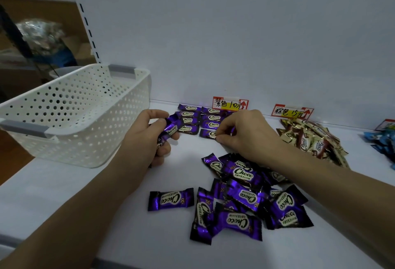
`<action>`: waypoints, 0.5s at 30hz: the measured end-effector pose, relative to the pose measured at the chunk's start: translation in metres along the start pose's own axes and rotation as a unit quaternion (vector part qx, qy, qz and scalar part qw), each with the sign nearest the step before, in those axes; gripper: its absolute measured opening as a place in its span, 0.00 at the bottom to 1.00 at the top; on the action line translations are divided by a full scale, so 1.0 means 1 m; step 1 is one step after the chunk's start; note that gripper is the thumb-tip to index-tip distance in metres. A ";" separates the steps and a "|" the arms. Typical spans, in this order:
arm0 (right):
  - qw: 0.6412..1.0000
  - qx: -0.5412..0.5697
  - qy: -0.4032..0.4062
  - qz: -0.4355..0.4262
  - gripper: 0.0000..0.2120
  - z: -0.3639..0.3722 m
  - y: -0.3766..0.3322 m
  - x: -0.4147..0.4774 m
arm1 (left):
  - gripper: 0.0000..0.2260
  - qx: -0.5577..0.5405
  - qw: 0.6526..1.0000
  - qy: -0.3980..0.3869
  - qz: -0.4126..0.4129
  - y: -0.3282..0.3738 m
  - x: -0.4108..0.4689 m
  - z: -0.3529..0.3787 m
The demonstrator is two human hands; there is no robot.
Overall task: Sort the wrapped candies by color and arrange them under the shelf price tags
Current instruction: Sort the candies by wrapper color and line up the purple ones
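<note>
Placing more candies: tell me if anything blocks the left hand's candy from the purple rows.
Nothing visible does. The left hand holds its candy right beside the rows; the right hand pinches one at their right column.

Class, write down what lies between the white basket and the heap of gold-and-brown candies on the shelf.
In the head view: the left hand gripping purple candies, the sorted purple rows, and the right hand pinching a purple candy.

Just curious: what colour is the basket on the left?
The basket is white, grey handles; head view.
</note>
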State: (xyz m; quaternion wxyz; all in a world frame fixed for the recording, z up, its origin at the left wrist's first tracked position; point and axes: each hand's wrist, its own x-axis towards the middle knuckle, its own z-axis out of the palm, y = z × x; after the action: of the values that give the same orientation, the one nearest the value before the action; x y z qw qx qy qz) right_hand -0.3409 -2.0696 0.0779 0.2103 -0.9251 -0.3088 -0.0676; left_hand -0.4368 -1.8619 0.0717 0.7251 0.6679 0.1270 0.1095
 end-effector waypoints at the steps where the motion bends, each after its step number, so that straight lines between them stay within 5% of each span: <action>1: 1.000 0.000 0.003 -0.001 0.02 0.001 -0.001 0.001 | 0.06 0.005 1.000 -0.005 0.003 0.000 0.000 0.000; 9: 1.000 -0.003 0.028 -0.003 0.03 0.006 0.000 0.005 | 0.03 -0.006 1.000 -0.024 -0.012 -0.002 0.002 0.000; 12: 1.000 0.004 0.030 0.000 0.02 0.008 0.002 0.006 | 0.11 -0.017 0.999 -0.038 -0.024 0.000 0.003 -0.001; 15: 0.992 0.102 0.079 -0.005 0.01 -0.001 -0.005 0.004 | 0.10 -0.019 0.997 -0.070 -0.014 0.002 -0.001 0.002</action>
State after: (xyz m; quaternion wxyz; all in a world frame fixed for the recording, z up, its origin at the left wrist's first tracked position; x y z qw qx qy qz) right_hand -0.3406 -2.0646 0.0813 0.3274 -0.8888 -0.3012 -0.1100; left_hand -0.4371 -1.8641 0.0735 0.7464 0.6580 0.0834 0.0543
